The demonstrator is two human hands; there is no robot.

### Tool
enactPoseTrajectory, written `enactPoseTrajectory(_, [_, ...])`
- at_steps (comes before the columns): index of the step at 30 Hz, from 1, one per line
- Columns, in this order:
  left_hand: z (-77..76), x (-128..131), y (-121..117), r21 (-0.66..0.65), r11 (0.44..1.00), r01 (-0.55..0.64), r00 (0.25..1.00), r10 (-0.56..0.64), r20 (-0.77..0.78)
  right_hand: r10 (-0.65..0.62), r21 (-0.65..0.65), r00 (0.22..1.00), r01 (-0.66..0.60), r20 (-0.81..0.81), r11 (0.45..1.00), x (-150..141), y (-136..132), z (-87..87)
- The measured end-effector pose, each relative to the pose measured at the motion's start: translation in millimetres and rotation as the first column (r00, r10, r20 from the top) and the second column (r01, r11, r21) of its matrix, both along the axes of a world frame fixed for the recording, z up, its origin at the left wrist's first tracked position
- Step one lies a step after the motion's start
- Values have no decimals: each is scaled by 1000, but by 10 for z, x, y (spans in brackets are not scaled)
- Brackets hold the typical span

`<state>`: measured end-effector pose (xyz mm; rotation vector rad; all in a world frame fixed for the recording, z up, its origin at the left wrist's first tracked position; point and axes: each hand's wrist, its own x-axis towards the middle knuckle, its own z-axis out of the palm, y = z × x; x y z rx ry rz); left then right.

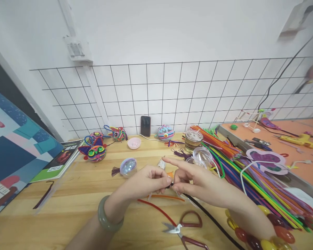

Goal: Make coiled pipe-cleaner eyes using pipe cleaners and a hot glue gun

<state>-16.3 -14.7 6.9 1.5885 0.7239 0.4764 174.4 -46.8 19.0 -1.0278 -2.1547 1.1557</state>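
Note:
My left hand (151, 180) is closed in a pinch on the end of a black pipe cleaner (211, 216), which trails down to the lower right. Close beside it, the thumb and fingers of my right hand (194, 175) pinch the same pipe cleaner, while the index finger points out to the left. The fingers partly hide the black end. Below the hands lie a red pipe cleaner (156, 207), an orange one (167, 197) and scissors (179, 228) with dark red handles, blades apart. Something small and orange (170, 175) shows behind the fingertips.
A big bundle of coloured pipe cleaners (261, 184) lies right. Behind stand a clear tub (193, 139), a pink dish (134, 143), a phone (145, 126) and fish-like ornaments (96, 152). A tasselled clear ball (128, 167) sits left of centre. A yellow glue gun (297, 140) rests far right.

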Motion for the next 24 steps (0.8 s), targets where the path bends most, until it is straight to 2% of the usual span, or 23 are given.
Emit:
enactPoseTrajectory(3, [-33,-11,24,53,998,-25,999,23,37,-28,-25,998,27,-57,999,-9,16,-10])
enactPoseTrajectory(9, [-78,63,27,146,951,-273,954,247,172,-99,-84,978,85,-185,993,-84,35,-42])
enactPoseTrajectory(12, [-79,130,-10,141,917,-372,911,331,247,-149,-40,972,144,-183,989,-164,21,-79])
enactPoseTrajectory(16, [-106,221,-57,60,886,-460,848,418,325,-196,73,963,212,-187,975,-263,11,-150])
enactPoseTrajectory(21, [-193,312,-79,-130,842,-523,735,523,431,-231,158,956,260,-178,953,-291,36,-188])
enactPoseTrajectory(23, [-205,305,-62,-217,846,-487,737,531,418,-224,140,961,247,-162,959,-256,55,-161])
enactPoseTrajectory(24, [-199,287,-48,-252,855,-452,763,518,388,-216,115,964,234,-155,965,-230,65,-140])
